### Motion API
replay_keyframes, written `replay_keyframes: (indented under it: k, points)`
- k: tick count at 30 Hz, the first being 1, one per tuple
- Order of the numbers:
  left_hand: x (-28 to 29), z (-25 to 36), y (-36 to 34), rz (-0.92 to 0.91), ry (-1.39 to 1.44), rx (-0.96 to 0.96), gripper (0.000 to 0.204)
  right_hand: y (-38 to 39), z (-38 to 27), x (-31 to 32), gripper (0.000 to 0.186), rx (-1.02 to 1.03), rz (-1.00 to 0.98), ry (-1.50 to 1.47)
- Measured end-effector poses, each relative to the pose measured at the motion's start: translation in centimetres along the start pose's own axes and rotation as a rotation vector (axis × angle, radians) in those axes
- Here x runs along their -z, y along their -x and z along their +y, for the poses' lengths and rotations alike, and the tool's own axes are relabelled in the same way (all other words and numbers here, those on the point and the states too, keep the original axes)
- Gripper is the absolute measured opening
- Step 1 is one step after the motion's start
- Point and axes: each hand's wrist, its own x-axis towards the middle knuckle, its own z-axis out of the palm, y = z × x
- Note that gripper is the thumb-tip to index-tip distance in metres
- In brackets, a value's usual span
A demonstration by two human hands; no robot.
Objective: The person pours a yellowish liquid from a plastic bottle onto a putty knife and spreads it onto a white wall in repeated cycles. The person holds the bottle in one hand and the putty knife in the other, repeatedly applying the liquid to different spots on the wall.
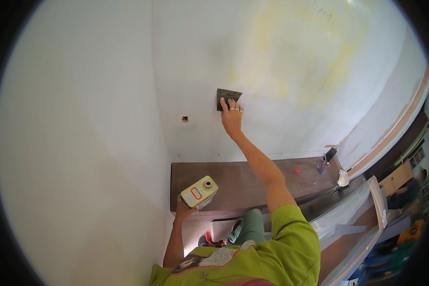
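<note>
My right hand (232, 118), with a ring on a finger, reaches up and grips a dark, flat, squarish piece (228, 94) against the white wall (195, 57). Whether that piece is a scraper or an abrasive sheet I cannot tell. Lower on the left, my left hand (185, 209) is wrapped around a pale yellow rectangular tin (196, 190). The tin is tilted and shows a round dark spout on top; its underside is hidden. Yellowish patches (271, 52) spread over the wall to the upper right of my right hand.
A brown ledge (224, 176) runs below the wall. On its right part lie a red object (296, 171), a blue item (320, 169), a dark phone-like device (330, 154) and a crumpled white wad (343, 178). A square wall cutout (185, 119) shows left. Clear sheeting (343, 214) hangs at right.
</note>
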Motion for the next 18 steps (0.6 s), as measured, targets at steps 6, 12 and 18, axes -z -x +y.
replay_keyframes:
  k: [6, 12, 18]
  points:
    - [-0.1, -0.4, 0.1, -0.017, 0.024, 0.057, 0.111, -1.3, 5.2, 5.8, 0.047, 0.165, -0.158, -0.163]
    - [-0.3, -0.7, 0.0, -0.022, 0.092, 0.003, 0.112, -26.7, 18.1, 17.0, 0.040, 0.151, 0.424, 0.327]
    - [-0.4, 0.1, 0.6, -0.039, 0.141, 0.017, 0.108, -39.1, 19.9, 22.4, 0.030, 0.242, 0.332, 0.129]
